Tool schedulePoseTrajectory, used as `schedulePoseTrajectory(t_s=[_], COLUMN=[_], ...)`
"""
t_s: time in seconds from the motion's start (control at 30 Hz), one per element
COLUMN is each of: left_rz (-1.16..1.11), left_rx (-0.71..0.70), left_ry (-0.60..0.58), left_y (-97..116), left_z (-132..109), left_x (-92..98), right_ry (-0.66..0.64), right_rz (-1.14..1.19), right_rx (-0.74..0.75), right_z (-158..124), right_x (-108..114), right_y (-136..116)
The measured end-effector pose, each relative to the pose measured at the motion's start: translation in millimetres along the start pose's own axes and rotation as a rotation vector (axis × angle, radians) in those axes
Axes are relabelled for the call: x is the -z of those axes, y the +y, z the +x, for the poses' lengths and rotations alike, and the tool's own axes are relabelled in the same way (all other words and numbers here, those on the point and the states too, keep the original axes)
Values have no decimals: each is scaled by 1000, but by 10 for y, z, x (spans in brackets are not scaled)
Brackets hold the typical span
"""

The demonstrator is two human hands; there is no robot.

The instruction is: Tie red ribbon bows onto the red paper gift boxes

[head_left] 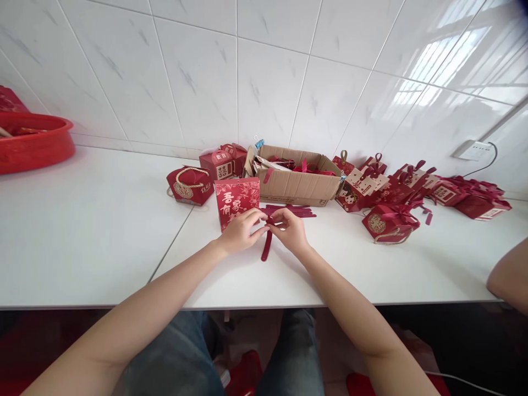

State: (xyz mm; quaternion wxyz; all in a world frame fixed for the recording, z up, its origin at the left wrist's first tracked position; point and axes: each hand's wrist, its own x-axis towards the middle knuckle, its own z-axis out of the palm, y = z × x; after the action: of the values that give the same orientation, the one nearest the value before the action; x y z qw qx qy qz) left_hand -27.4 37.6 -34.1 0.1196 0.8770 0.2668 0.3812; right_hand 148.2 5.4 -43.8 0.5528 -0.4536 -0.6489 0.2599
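My left hand (243,230) and my right hand (292,230) meet above the white table, fingertips pinched on a dark red strap (267,246). Its rounded lower end hangs down between them; the part at my fingertips is mostly hidden. Just behind my left hand stands a red gift bag (236,195) with pale lettering, its lower right corner covered by that hand. More dark red straps (303,211) lie in a loose row behind my right hand.
Behind, an open cardboard box (295,191) holds red pieces. Red gift boxes stand left, one with a rope handle (192,187), and several more sit right (390,223). A red basin (37,148) is far left. Another person's arm (511,275) rests at the right edge.
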Motion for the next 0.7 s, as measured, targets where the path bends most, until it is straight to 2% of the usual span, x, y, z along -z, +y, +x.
schedulePoseTrajectory(t_s=[0.23, 0.4, 0.53, 0.6, 0.7], left_rz=[-46, -98, -248, -374, -599], left_rx=[-70, -49, 53, 139, 238], left_ry=[30, -1, 14, 1, -74], left_y=[3, 20, 53, 84, 139], left_z=[-4, -1, 8, 13, 18], left_x=[23, 62, 86, 105, 131], right_ry=[-97, -195, -283, -318, -288], right_rz=[1, 115, 255, 230, 136], right_rx=[173, 127, 106, 156, 245], right_z=[-22, -33, -33, -32, -27], right_x=[60, 74, 112, 154, 201], right_y=[-12, -8, -46, -86, -131])
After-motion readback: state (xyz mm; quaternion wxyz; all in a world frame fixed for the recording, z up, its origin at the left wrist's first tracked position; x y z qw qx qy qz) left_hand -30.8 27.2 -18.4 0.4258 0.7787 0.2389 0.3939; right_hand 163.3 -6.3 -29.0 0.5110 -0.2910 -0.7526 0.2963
